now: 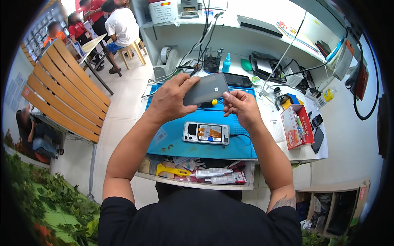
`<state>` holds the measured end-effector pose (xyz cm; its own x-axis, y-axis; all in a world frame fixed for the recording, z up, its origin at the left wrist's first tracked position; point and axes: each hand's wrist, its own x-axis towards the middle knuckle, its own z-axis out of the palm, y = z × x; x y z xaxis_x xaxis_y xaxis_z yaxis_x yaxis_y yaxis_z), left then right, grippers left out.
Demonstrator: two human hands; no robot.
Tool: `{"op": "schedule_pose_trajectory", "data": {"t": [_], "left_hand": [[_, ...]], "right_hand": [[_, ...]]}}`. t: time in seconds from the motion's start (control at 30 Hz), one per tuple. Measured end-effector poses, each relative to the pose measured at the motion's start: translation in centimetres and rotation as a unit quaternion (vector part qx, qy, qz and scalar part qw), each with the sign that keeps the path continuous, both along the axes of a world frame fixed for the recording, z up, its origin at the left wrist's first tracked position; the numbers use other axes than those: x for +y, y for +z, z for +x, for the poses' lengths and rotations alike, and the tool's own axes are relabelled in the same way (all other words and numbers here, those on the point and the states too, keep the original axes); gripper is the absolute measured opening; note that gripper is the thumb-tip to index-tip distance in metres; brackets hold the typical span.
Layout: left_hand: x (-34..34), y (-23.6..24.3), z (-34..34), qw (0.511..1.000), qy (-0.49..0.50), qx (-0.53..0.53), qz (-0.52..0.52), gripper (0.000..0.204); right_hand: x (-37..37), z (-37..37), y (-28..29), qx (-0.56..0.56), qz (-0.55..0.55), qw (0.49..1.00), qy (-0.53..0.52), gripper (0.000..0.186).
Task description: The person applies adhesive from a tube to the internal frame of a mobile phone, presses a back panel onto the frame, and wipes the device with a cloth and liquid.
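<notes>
Between my two hands, above the blue work mat [164, 141], is a flat grey phone-sized panel [203, 91] with a small white sticker near its right end. My left hand [171, 98] grips the panel's left end, thumb below and fingers above. At its lower right corner, my right hand [243, 107] pinches it with thumb and forefinger. Beneath them on the mat lies an opened phone [206, 133], its orange flex ribbon and inner parts exposed. A black cable [240, 135] runs to its right end.
Below the mat, an open drawer [193, 183] holds a yellow-handled tool and white tubes. A red-and-white box [297, 127] stands right. Behind the panel are a dark phone [238, 80], blue bottle [226, 63] and hanging cables [201, 41]. People are beyond the slatted wooden panel [67, 90].
</notes>
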<state>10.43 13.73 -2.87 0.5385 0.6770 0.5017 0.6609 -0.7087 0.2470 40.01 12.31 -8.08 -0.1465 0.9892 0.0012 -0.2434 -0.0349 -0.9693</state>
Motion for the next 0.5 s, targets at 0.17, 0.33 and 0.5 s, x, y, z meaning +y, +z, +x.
{"op": "schedule_pose_trajectory", "data": {"t": [0.17,0.33,0.5], "left_hand": [[0.8,-2.9,-4.5,0.994,0.025,-0.086,0.062,0.036],[3.6,-2.7,-8.8,0.893,-0.005,-0.322,-0.314,0.031],[2.6,-2.2,-8.8,0.868,-0.035,-0.332,-0.369,0.032]], "right_hand": [[1.0,-2.0,1.1,0.035,-0.043,0.998,-0.002,0.037],[3.1,-3.2,1.6,-0.089,0.135,0.983,-0.09,0.046],[3.9,-4.5,2.1,-0.094,0.087,0.988,0.085,0.036]]}}
